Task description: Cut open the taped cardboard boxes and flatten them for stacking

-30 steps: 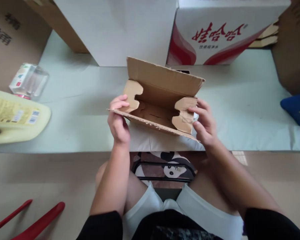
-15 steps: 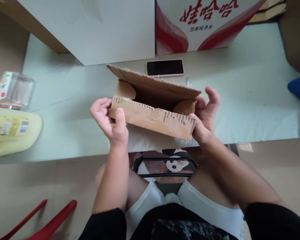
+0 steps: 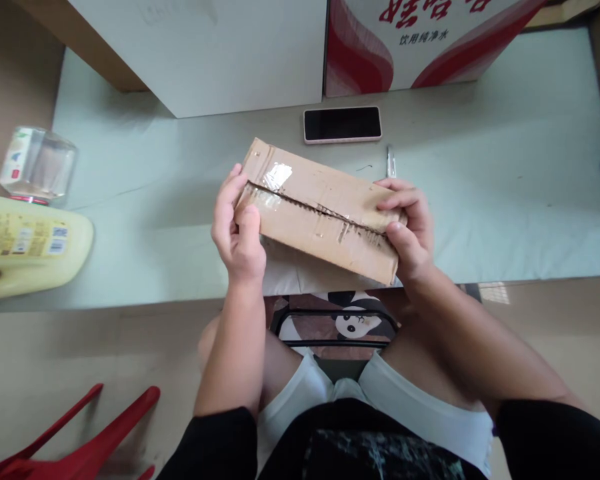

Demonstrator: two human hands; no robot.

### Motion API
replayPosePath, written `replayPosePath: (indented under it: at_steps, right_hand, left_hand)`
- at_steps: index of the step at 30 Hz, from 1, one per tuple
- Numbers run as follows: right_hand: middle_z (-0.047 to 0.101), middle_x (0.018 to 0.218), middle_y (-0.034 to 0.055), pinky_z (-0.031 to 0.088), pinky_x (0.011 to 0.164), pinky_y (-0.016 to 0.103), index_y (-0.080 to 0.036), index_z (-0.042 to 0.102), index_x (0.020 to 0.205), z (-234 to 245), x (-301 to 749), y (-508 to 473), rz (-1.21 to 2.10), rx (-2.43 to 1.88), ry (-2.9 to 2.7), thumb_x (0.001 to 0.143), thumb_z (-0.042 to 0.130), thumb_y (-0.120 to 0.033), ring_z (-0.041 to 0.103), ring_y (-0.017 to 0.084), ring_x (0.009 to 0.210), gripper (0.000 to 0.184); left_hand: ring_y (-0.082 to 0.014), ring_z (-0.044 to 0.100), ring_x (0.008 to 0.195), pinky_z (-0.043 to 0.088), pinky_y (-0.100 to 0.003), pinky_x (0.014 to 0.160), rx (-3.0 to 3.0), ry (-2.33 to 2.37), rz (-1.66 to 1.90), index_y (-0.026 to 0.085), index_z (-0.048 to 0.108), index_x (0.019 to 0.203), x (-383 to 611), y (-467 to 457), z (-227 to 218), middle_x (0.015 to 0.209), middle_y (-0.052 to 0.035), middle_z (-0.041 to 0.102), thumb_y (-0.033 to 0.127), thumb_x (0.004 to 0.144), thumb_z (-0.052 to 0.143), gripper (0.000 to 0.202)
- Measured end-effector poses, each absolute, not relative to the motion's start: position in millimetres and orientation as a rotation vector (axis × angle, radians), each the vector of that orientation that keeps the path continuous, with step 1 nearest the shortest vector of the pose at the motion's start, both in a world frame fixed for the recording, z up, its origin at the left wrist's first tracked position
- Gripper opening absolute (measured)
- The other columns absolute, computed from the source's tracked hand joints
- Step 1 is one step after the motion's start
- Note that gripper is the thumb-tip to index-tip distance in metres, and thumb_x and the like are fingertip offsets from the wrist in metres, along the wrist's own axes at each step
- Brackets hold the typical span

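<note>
A small brown cardboard box (image 3: 325,190) is held tilted above the near edge of the table, its flaps folded down so they meet along a ragged seam. Clear tape shines on its left part. My left hand (image 3: 243,230) grips the left end, thumb on the near flap. At the right end, my right hand (image 3: 410,230) is closed round the corner, with fingers over the far flap and the thumb by the seam. Just beyond that hand lies a small silvery tool (image 3: 391,161), its lower part hidden. The inside of the box cannot be seen.
A phone (image 3: 343,125) lies beyond the box, in front of a large white box (image 3: 220,60) and a red-and-white carton (image 3: 420,60). To the left are a clear bottle (image 3: 45,167) and a yellow bottle (image 3: 35,247). Red chair legs (image 3: 105,427) stand at lower left.
The raised far flap has come down, closing the box's opening. Both hands still grip its ends, and the right fingers now rest on the far flap.
</note>
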State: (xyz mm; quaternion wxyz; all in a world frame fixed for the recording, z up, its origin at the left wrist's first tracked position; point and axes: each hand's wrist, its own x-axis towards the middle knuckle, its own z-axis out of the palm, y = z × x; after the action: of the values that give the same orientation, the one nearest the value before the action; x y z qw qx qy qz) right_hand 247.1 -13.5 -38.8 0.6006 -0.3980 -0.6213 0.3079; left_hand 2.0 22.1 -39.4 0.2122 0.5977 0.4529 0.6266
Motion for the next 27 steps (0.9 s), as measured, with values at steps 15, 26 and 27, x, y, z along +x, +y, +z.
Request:
replayPosePath:
  at_steps: [15, 26, 27]
  right_hand:
    - [0.061, 0.110, 0.0057, 0.049, 0.095, 0.049, -0.028, 0.058, 0.094, -44, 257, -8, 0.777, -0.925, -1.423, 0.087, 0.058, -0.059, 0.061, 0.027, 0.105, 0.032]
    - [0.061, 0.110, 0.0058, 0.054, 0.093, 0.051, -0.029, 0.057, 0.093, -43, 248, -10, 0.791, -0.904, -1.375, 0.090, 0.051, -0.062, 0.062, 0.027, 0.101, 0.034]
    - [0.061, 0.109, 0.0057, 0.054, 0.094, 0.051, -0.030, 0.057, 0.096, -44, 247, -10, 0.783, -0.886, -1.368, 0.091, 0.050, -0.061, 0.062, 0.027, 0.101, 0.032]
  left_hand:
    - [-0.0293, 0.063, 0.117, 0.049, -0.052, 0.110, 1.637, 1.255, 1.752, 0.026, 0.073, 0.110, -7, 16, -33, 0.117, -0.0050, 0.065, 0.027, 0.074, 0.057, 0.040]
    - [-0.0323, 0.056, 0.137, 0.037, -0.056, 0.123, 1.604, 1.178, 1.674, 0.028, 0.068, 0.108, -7, 23, -39, 0.133, -0.0066, 0.066, 0.052, 0.085, 0.061, 0.034]
    - [-0.0322, 0.057, 0.136, 0.037, -0.055, 0.123, 1.596, 1.177, 1.661, 0.027, 0.068, 0.110, -7, 22, -39, 0.132, -0.0073, 0.068, 0.052, 0.086, 0.061, 0.035]
